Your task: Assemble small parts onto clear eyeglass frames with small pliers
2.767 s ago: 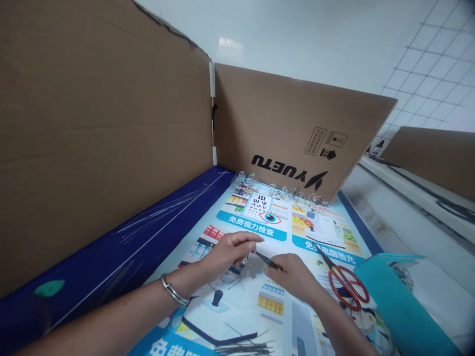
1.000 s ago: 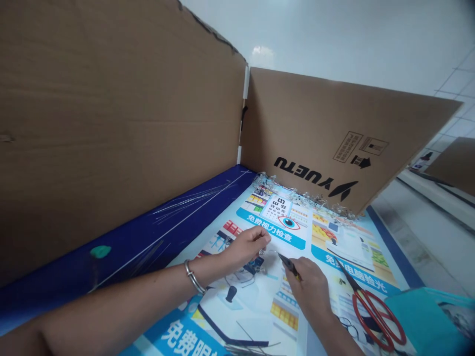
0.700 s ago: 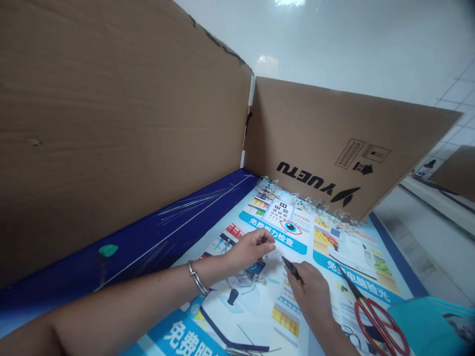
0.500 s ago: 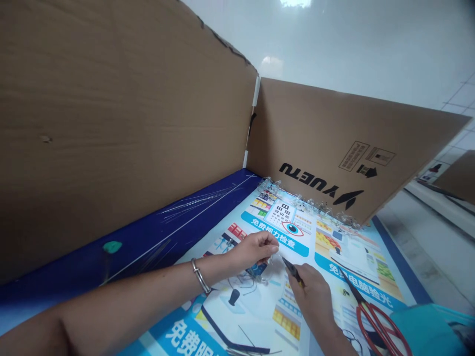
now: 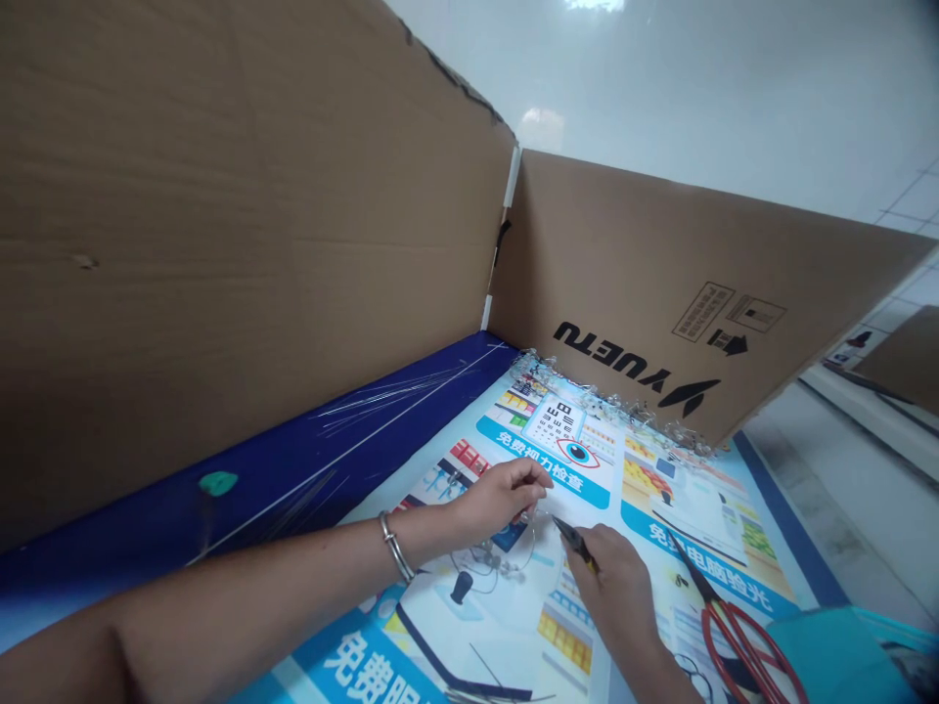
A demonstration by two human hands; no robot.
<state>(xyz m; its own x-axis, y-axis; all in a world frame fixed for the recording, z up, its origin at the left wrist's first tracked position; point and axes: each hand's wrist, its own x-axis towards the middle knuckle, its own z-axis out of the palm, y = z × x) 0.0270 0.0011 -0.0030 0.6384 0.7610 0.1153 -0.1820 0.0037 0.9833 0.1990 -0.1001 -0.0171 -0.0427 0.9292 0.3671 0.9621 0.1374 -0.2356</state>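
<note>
My left hand point(image 5: 508, 494), with a silver bangle on the wrist, is closed in a pinch. A thin wire point(image 5: 534, 538) curves down from its fingertips. In my right hand point(image 5: 620, 577) is a pair of pliers point(image 5: 578, 544) with dark jaws and a bit of yellow on the handle. The jaws point at my left fingertips, a small gap away. Whether they grip the wire end is too fine to see. Below my left hand, small clear pieces on thin wire point(image 5: 499, 562) lie on the printed poster sheet point(image 5: 506, 626).
Red-handled scissors point(image 5: 744, 636) lie at the right beside a turquoise item point(image 5: 843, 650). Cardboard walls point(image 5: 256, 225) stand left and behind. Small wire pieces point(image 5: 623, 411) line the back wall's foot. Loose straight wires point(image 5: 388, 396) and a green lump point(image 5: 218, 483) are on the blue border.
The pliers' tip has shifted slightly left and down. A curved stretch of wire now shows more clearly below my left fingers. My left hand has barely moved.
</note>
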